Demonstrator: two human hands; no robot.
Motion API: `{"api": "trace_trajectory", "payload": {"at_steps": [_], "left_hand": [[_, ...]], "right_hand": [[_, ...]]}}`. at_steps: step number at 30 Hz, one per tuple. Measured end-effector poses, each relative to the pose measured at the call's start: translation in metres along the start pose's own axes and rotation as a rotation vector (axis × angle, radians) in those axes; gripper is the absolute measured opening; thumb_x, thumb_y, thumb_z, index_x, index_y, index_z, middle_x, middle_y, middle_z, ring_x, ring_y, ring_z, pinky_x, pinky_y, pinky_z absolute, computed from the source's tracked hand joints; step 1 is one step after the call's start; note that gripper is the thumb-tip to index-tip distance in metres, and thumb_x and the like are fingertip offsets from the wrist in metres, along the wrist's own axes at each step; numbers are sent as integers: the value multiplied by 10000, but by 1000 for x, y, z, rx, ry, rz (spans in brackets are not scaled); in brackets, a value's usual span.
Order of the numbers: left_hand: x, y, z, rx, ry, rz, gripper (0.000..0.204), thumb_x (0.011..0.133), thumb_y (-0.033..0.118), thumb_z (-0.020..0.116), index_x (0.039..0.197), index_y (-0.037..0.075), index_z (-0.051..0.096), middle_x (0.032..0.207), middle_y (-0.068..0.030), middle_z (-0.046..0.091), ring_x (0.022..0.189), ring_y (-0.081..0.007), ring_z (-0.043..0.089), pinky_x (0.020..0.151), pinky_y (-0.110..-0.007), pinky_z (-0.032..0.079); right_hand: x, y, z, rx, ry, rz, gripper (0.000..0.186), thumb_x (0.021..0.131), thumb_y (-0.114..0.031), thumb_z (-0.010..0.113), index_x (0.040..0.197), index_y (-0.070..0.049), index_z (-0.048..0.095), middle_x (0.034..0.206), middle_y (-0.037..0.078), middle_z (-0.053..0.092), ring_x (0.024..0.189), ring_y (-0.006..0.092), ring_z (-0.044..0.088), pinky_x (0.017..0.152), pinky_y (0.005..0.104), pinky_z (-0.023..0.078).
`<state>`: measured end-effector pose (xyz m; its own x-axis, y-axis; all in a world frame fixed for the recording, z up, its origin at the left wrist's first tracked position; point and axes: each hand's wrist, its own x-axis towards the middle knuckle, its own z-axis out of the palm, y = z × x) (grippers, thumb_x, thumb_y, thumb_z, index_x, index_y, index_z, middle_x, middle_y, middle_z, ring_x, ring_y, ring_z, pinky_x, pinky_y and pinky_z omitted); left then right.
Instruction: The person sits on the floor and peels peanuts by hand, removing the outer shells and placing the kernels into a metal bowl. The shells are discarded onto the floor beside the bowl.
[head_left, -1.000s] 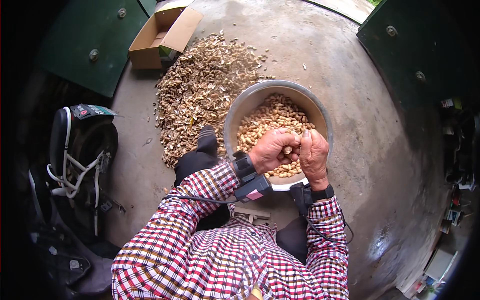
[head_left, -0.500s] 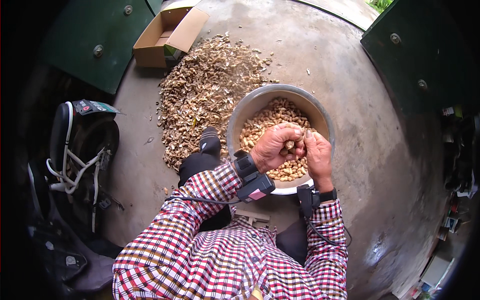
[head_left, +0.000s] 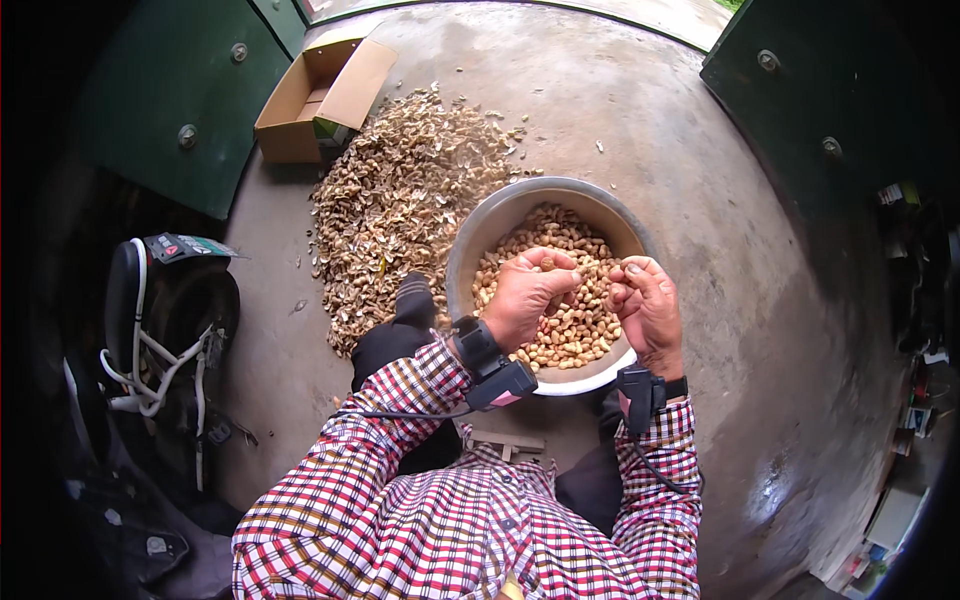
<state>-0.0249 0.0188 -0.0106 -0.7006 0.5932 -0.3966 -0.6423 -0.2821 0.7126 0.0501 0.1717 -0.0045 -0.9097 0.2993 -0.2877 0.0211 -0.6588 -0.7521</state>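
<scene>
A wide metal basin (head_left: 470, 250) full of unshelled peanuts (head_left: 575, 335) stands in front of me. Over it, my left hand (head_left: 528, 298) is closed, thumb against the curled fingers, and a brown peanut (head_left: 547, 264) peeks out at the top of the fist. Just to the right, also above the basin, my right hand (head_left: 650, 308) has its thumb and fingertips pinched together; whatever lies between them is too small to make out. A small gap separates the two hands. Both wrists carry black strapped devices.
Left of the basin a large heap of peanut shells (head_left: 400, 200) covers the concrete floor, with my dark shoe (head_left: 414, 300) at its edge. An open cardboard box (head_left: 290, 138) stands behind the heap. A wheeled thing with a white frame (head_left: 150, 370) is at the left; green doors flank the doorway.
My hands have moved apart from each other. The left has turned, so the peanut now shows at the top of the fist; the right has shifted slightly right.
</scene>
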Motion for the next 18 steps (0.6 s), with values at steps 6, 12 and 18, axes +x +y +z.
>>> {"api": "trace_trajectory", "payload": {"at_steps": [6, 12, 18], "left_hand": [[-2, 1, 4, 191, -30, 126, 123, 728, 37, 632, 838, 48, 576, 689, -24, 593, 558, -54, 554, 425, -148, 390], [-1, 1, 11, 254, -26, 114, 131, 722, 36, 644, 835, 41, 578, 663, -19, 586, 537, -49, 531, 417, -154, 358], [1, 2, 16, 147, -135, -168, 64, 790, 105, 568, 754, 54, 552, 575, -16, 520, 471, -75, 479, 398, -182, 334]], "right_hand": [[-4, 0, 3, -6, 17, 11, 147, 814, -159, 568, 895, -51, 509, 765, 36, 549, 560, 96, 512, 494, 216, 442], [-7, 2, 1, -148, 6, 13, 174, 826, -198, 573, 875, -42, 510, 696, -2, 517, 515, 44, 463, 440, 165, 372], [-10, 4, 2, -289, 1, -6, 184, 833, -217, 567, 757, -54, 527, 590, -35, 472, 468, 21, 410, 402, 151, 313]]}}
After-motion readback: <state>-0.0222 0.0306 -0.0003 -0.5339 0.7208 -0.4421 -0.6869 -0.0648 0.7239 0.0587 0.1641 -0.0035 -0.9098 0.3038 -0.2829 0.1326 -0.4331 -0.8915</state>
